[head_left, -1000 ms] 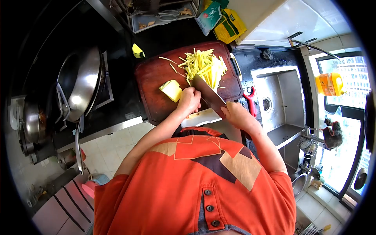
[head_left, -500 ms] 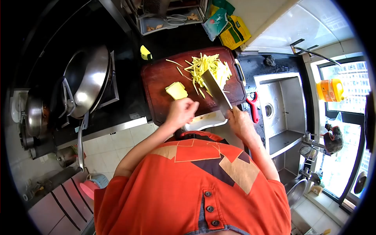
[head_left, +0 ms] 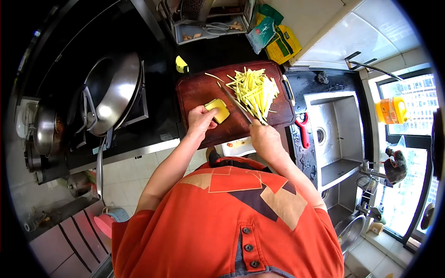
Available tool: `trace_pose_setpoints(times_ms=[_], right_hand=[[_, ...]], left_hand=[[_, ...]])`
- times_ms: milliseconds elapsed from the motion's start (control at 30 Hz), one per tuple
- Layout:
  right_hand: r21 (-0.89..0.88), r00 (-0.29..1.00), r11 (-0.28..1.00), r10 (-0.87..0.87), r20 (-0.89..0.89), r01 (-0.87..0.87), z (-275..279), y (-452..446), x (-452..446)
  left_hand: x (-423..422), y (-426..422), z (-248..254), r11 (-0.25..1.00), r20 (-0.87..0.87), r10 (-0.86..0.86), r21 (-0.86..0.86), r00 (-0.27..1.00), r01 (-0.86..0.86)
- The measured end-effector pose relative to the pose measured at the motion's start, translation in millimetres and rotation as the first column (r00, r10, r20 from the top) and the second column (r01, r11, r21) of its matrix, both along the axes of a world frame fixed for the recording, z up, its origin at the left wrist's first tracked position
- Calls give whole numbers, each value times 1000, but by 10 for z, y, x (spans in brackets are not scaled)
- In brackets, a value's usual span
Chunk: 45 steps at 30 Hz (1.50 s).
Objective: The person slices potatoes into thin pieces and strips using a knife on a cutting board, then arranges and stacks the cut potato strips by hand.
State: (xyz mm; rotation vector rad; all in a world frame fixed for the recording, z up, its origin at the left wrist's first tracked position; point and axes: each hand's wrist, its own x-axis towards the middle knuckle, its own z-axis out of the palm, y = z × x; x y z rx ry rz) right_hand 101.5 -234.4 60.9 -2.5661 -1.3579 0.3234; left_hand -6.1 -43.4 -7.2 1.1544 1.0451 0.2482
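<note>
My left hand (head_left: 202, 121) is closed on a small stack of pale yellow vegetable slices (head_left: 219, 107), its thumb lying over them on the brown cutting board (head_left: 199, 95). In my right hand (head_left: 267, 140) is the handle of a kitchen knife; its blade (head_left: 236, 103) points up and left, edge-on to me, between the stack and the cut strips. A heap of thin yellow strips (head_left: 255, 90) covers the board's right part, touching or very near the blade. A few loose strips lie at the board's upper left.
Beyond the board lies a yellow vegetable piece with dark peel (head_left: 181, 65). A steel wok (head_left: 118, 99) stands on the stove at left. Red-handled scissors or a peeler (head_left: 303, 131) lie by the sink (head_left: 340, 160). A white tray (head_left: 238, 147) shows below the board's front edge.
My left hand has moved up and left onto the slice stack. The knife has shifted left, from over the strips to beside the slices. The view has tilted slightly.
</note>
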Motion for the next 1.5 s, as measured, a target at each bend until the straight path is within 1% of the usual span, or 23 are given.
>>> trace_pose_setpoints(times_ms=[67, 167, 200, 267, 300, 367, 400, 467, 533, 700, 733, 800, 867, 933, 1000, 1067, 1133, 1167, 1267, 1333, 1400, 1467, 1500], right_hand=[[-39, 999, 999, 38, 2, -38, -87, 114, -38], [-88, 996, 992, 91, 17, -89, -110, 249, -123], [-128, 996, 987, 94, 2, -93, -91, 291, -164], [-109, 994, 988, 111, 5, -110, -61, 303, -231], [-108, 993, 988, 115, 7, -113, -5, 288, -247], [-21, 990, 990, 142, 14, -141, 118, 252, -267], [-25, 989, 989, 148, 15, -147, 91, 253, -296], [-81, 982, 987, 146, 122, -137, 15, 278, -347], [-82, 981, 986, 155, 120, -145, 33, 295, -352], [-83, 979, 984, 169, 111, -160, 114, 331, -358], [-100, 982, 984, 155, 108, -145, 70, 349, -348], [-121, 984, 984, 142, 106, -129, -86, 352, -291], [-39, 992, 994, 103, 67, -100, -278, 385, -182], [-63, 993, 993, 105, 46, -102, -90, 394, -224], [-85, 983, 983, 169, 66, -163, 112, 368, -235], [-94, 985, 984, 160, 66, -153, 63, 357, -254], [-97, 987, 986, 141, 79, -134, -29, 366, -253], [-97, 988, 988, 125, 87, -116, -198, 370, -224], [-86, 991, 990, 118, 65, -113, -46, 385, -284], [-61, 986, 986, 159, 48, -156, 159, 352, -286], [-123, 989, 984, 139, 47, -132, 231, 372, -309], [-100, 988, 988, 129, 87, -120, -83, 399, -236], [-87, 986, 989, 126, 110, -117, -54, 440, -228]], left_hand=[[37, -18, -56, 1000, -17, -8, 26, 1000, 8], [83, -65, -144, 987, 61, 133, -96, 989, -127], [99, -64, -124, 987, 63, 134, -94, 989, -128], [123, -50, -89, 983, -16, 136, -119, 991, -137], [131, -18, -59, 979, -9, 142, -150, 990, -142], [163, 9, -5, 975, -28, 151, -159, 988, -153], [169, 7, 9, 973, -50, 149, -171, 988, -156], [178, 14, -18, 968, -39, 165, -183, 985, -170], [186, 8, 16, 963, -29, 183, -195, 983, -185], [205, -35, 16, 967, -27, 181, -174, 983, -183], [212, -27, 16, 967, -30, 179, -177, 983, -181], [227, -16, 32, 975, -118, 171, -124, 978, -186], [184, -32, -66, 975, -78, 180, -119, 981, -188], [190, -31, -52, 971, -64, 196, -129, 978, -203], [219, -35, 1, 970, -53, 195, -138, 979, -201], [206, -43, 57, 966, -53, 203, -152, 978, -209], [222, -39, 98, 975, -101, 183, -112, 978, -194], [214, -46, -39, 970, -91, 214, -98, 973, -222], [211, -56, 34, 957, -43, 257, -127, 965, -261], [188, -38, 2, 959, 25, 224, -184, 974, -216], [188, -54, -13, 952, -16, 221, -215, 975, -219], [219, -62, 19, 957, -76, 252, -126, 965, -260], [218, -54, 40, 960, -75, 243, -127, 967, -251]])
